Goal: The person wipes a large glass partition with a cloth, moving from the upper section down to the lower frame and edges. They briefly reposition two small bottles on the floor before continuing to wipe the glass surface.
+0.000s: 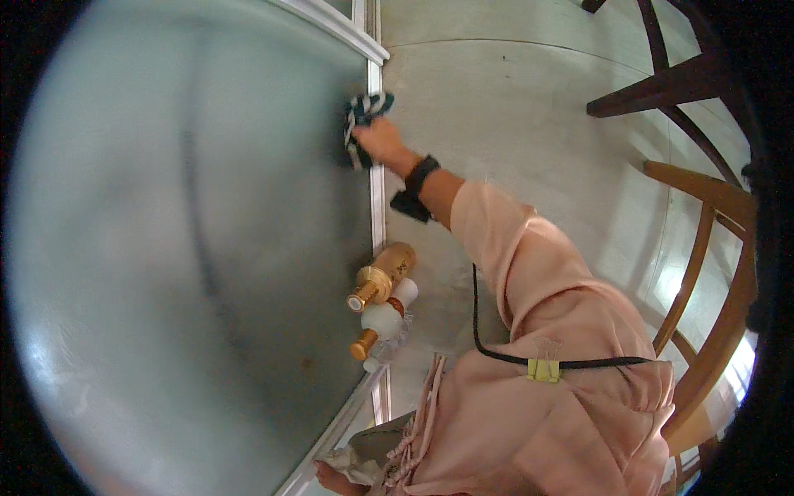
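Observation:
My right hand grips a dark cloth with white stripes, which is bunched against the edge of a large frosted glass panel and its white frame. A black band is around that wrist. At the bottom edge of the view, my left hand shows only in part. Its fingers are around a crumpled white cloth. Between the two hands are a gold bottle bearing writing and a white gourd-shaped bottle with a gold cap, both beside the panel's edge.
A clear object sits against the white bottle. Wooden chairs and dark wooden furniture legs stand at the right on the pale floor. A black cable is held to my pink top by a yellow binder clip.

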### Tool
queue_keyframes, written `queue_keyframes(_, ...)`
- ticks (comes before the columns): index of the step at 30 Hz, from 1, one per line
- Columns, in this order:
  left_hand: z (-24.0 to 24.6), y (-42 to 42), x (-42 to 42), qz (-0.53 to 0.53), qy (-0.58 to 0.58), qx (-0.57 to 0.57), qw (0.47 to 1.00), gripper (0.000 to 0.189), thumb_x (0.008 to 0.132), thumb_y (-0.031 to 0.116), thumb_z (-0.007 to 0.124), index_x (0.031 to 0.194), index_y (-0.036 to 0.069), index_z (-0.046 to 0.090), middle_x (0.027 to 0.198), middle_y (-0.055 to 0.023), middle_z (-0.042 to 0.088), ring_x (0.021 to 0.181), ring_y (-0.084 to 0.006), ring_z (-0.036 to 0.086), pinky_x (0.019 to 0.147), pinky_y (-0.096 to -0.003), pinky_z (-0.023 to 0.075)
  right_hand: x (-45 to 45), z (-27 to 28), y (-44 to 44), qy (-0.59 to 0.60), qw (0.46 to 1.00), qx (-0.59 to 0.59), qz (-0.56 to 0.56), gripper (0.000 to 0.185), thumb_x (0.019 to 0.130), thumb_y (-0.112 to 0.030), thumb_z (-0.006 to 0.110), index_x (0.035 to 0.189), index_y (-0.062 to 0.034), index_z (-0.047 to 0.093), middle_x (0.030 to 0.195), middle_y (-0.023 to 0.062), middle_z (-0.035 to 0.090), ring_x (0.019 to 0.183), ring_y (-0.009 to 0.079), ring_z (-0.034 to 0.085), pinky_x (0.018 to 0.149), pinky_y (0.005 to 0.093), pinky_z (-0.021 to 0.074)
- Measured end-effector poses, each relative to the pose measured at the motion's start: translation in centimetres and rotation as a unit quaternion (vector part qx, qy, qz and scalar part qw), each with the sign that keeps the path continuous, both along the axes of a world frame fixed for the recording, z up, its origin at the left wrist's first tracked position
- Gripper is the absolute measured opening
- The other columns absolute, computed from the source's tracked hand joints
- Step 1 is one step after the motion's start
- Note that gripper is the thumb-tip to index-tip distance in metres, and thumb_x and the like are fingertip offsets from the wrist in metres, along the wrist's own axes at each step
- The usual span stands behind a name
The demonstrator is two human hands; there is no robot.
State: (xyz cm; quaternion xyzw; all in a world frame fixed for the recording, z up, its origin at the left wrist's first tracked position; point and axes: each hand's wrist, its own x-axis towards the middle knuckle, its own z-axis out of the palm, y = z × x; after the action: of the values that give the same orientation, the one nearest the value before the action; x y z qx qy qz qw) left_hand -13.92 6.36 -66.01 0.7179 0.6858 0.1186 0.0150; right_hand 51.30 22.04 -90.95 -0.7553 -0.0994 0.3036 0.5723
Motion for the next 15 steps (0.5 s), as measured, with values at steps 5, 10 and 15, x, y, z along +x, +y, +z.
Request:
queue_keyframes(5,0.5,0.1,-0.2,-0.010,0.010,0.009,1.000,0.037,0.092,0.035,0.053,0.090,-0.001,0.063,0.081,-0.0183,0.062,0.074,-0.0325,0.057,0.068,-0.0457,0.0449,-7.0,0.4,-2.6,-0.002,0.999,0.039,0.009,0.044,0.075,-0.036,0.058,0.097,0.0022,0.062,0.101,0.0272,0.061,0.095,0.0417,0.059,0.080,0.0458,0.0483)
queue_keyframes(10,0.7,0.0,-2.2,-0.022,0.031,0.022,0.999,0.038,0.092,0.035,0.053,0.091,-0.001,0.064,0.081,-0.0182,0.062,0.074,-0.0322,0.057,0.069,-0.0458,0.0451,0.1,-0.8,1.1,0.031,0.999,-0.022,-0.025,0.040,0.074,-0.030,0.059,0.093,0.0040,0.062,0.097,0.0272,0.063,0.092,0.0410,0.061,0.079,0.0457,0.0496)
queue_keyframes(15,1.7,-0.8,-3.4,-0.094,0.097,0.071,0.988,0.039,0.093,0.036,0.053,0.092,-0.001,0.065,0.081,-0.0181,0.063,0.075,-0.0319,0.057,0.069,-0.0458,0.0454,11.1,-1.8,4.4,-0.068,0.982,0.078,-0.159,0.042,0.069,-0.024,0.063,0.101,0.0027,0.061,0.095,0.0224,0.065,0.082,0.0394,0.064,0.074,0.0435,0.0522)
